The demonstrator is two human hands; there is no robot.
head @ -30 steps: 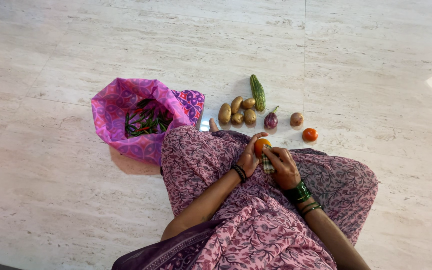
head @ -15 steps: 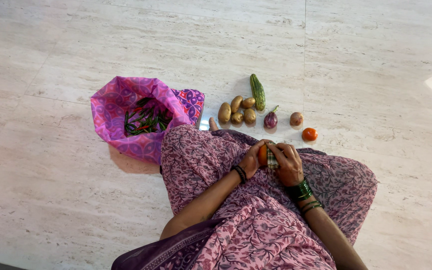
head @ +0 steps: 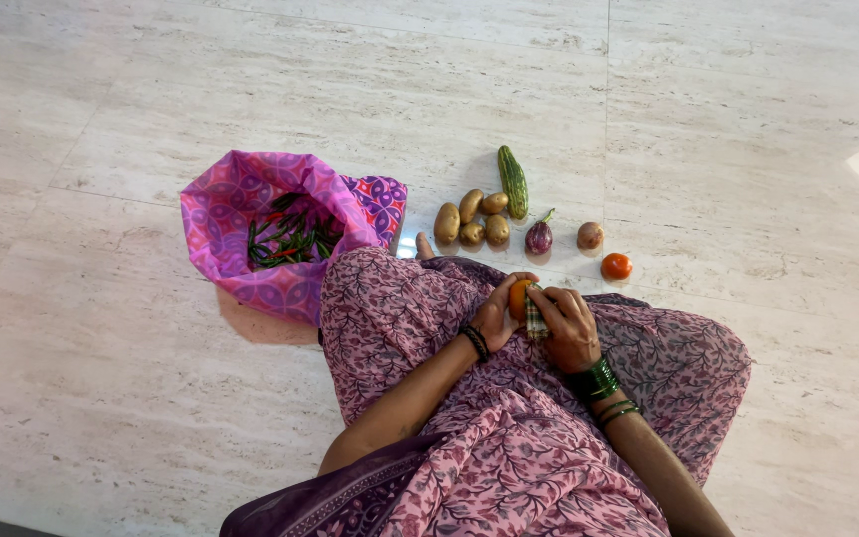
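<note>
Even, soft daylight is filling the scene; exposure is bright and balanced. A brighter overexposed patch is showing far right of the grip, at the frame edge. A soft shadow is lying under the pink bag [head: 290, 234], left of the grip. Focus is holding sharp throughout; edge distortion is appearing slight.

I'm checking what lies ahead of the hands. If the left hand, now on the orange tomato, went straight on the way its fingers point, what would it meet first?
The left hand points up and to the right, so after the orange tomato it holds, it would probably meet the small purple eggplant on the floor. Depth is unclear.
</note>
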